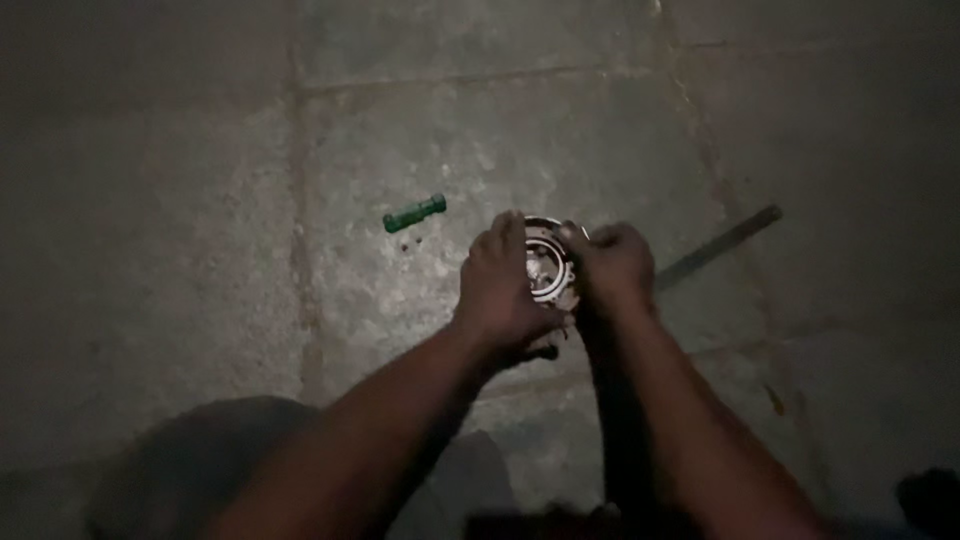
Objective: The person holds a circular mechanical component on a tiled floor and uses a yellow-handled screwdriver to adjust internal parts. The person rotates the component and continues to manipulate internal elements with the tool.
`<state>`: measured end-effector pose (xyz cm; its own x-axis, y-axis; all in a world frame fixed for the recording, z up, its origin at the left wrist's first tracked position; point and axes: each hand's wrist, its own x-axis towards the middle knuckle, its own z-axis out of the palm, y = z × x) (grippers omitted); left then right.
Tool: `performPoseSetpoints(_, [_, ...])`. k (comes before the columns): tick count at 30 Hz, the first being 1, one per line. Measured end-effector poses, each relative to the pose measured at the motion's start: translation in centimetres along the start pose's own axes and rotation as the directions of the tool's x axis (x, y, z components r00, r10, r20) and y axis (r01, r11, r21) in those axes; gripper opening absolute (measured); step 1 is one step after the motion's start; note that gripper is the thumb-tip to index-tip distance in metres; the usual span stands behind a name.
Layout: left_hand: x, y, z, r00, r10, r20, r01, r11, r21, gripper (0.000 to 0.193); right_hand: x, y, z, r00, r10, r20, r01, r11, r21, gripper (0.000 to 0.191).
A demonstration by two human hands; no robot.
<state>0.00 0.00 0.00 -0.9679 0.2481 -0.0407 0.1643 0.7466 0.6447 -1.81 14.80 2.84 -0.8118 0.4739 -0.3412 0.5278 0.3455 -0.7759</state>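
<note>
Here, hands [555,275] clasp a round, pale metal part [548,268].

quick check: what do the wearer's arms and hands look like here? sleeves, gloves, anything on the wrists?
Both forearms are bare as far as the frame shows: no sleeves in view. The left hand and right hand are ungloved. No watch, band or ring can be made out, though the picture is dim and grainy, so small items could be missed. No cables or markings visible.
</note>
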Motion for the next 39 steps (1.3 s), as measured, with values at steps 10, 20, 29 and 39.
performPoseSetpoints(10, [0.1, 0.5, -0.6, 0.999, 0.019, -0.036, -0.021, 0.997, -0.067, 0.137, -0.5, 3.5, 0.9, 0.988, -0.120, -0.097, 0.127, 0.989, 0.073, 0.058])
performPoseSetpoints(20, [-0.3, 0.3, 0.1, 0.999, -0.043, -0.012, 0.042, 0.998, -0.049, 0.136, -3.1, 3.0, 0.5, 0.996, -0.002, -0.086, 0.003, 1.000, 0.012, 0.062])
performPoseSetpoints(29, [-0.6, 0.7, 0.0, 0.998, -0.019, -0.057, 0.015, 0.997, -0.074, 0.133, -2.2, 4.4, -0.1, 0.979, -0.186, -0.080, 0.167, 0.964, -0.206, 0.064])
performPoseSetpoints(39, [-0.4, 0.4, 0.1, 0.999, -0.051, -0.013, 0.049, 0.994, -0.094, 0.134, -1.6, 4.5, 0.0, 0.978, -0.202, -0.059, 0.177, 0.942, -0.287, 0.064])
